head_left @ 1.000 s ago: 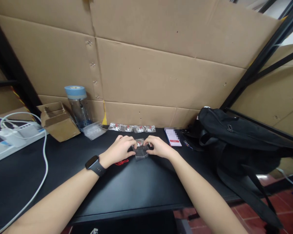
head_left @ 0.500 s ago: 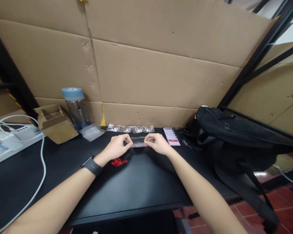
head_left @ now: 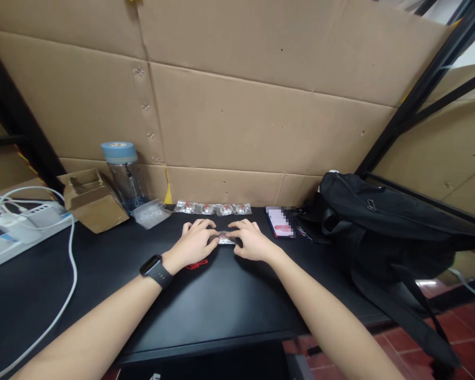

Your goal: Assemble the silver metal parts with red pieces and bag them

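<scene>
A small clear plastic bag point(head_left: 226, 239) with something shiny and a bit of red inside lies on the black table between my hands. My left hand point(head_left: 195, 244) grips its left edge with thumb and fingertips, the other fingers bent over the table. On the opposite edge, my right hand point(head_left: 254, 241) does the same. Part of the bag is hidden under my fingers. Red cord point(head_left: 198, 264) rests beneath my left wrist, partly covered. Behind the hands, a row of several similar clear packets point(head_left: 225, 209) with silvery round pieces and red marks lies along the back.
Clear bags point(head_left: 150, 214) are stacked at left, near a bottle with a blue lid point(head_left: 119, 153) and an open cardboard box point(head_left: 97, 206). A power strip point(head_left: 27, 227) with white cables sits far left. A phone point(head_left: 279, 221) and black backpack point(head_left: 380, 211) are at right.
Both hands have lowered the bag from just above the table onto its surface. Their fingers have spread more over it, and my left wrist now covers more of the red cord.
</scene>
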Tool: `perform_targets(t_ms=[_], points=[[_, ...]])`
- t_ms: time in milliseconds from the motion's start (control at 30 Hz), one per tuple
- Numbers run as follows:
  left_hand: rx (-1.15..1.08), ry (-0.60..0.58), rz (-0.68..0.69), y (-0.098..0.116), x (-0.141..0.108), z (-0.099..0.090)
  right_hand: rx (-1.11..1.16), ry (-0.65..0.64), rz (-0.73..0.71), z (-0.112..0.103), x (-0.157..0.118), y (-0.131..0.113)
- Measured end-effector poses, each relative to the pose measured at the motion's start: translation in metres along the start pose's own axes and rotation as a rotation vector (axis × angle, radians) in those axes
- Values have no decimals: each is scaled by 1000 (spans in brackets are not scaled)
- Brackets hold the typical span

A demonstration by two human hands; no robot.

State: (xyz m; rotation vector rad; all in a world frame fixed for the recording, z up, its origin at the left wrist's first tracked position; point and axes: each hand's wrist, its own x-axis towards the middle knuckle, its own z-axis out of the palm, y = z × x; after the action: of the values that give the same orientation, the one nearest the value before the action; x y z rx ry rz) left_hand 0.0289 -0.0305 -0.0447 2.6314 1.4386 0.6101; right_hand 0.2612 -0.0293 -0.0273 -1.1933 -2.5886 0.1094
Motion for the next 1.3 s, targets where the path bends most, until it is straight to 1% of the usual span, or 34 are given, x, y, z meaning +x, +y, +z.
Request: perform_targets(t_ms=[67, 167, 300, 467, 567, 667, 767, 867, 967, 1033, 1067, 1100, 1133, 1167, 1267, 1300], points=[[-23, -7, 35, -3, 0, 1, 15, -27, 6, -1, 0, -2], [-54, -7, 35, -8, 1, 2, 51, -19, 25, -2, 2, -5], [-100, 15, -30, -10, 5, 0, 84, 24, 66, -3, 5, -6], [-168, -43, -156, -10, 9, -8, 127, 59, 145, -4, 8, -4], [-191, -25, -231, -23, 12, -12, 129, 150, 230, -8, 8, 0], [-101, 32, -315, -47, 15, -16, 109, 221, 285, -13, 7, 6], [73, 99, -355, -69, 18, -20, 78, 201, 296, -16, 4, 16], [222, 121, -369, -79, 19, -20, 6, 153, 299, -14, 1, 26], [306, 161, -387, -77, 18, -19, -56, 70, 292, -11, -2, 34], [325, 242, -401, -72, 18, -20, -67, 9, 288, -9, -4, 37], [317, 283, -395, -69, 17, -23, -63, -13, 287, -10, -4, 38], [289, 298, -369, -66, 17, -27, -55, -29, 285, -10, -4, 38], [232, 274, -315, -62, 16, -32, -45, -39, 278, -11, -3, 39], [143, 197, -225, -59, 14, -37, -35, -42, 270, -12, -3, 39], [-186, -233, 114, -43, 7, -50, -12, -32, 245, -14, -2, 39], [-234, -310, 178, -37, 4, -51, -2, -28, 238, -14, -2, 39]])
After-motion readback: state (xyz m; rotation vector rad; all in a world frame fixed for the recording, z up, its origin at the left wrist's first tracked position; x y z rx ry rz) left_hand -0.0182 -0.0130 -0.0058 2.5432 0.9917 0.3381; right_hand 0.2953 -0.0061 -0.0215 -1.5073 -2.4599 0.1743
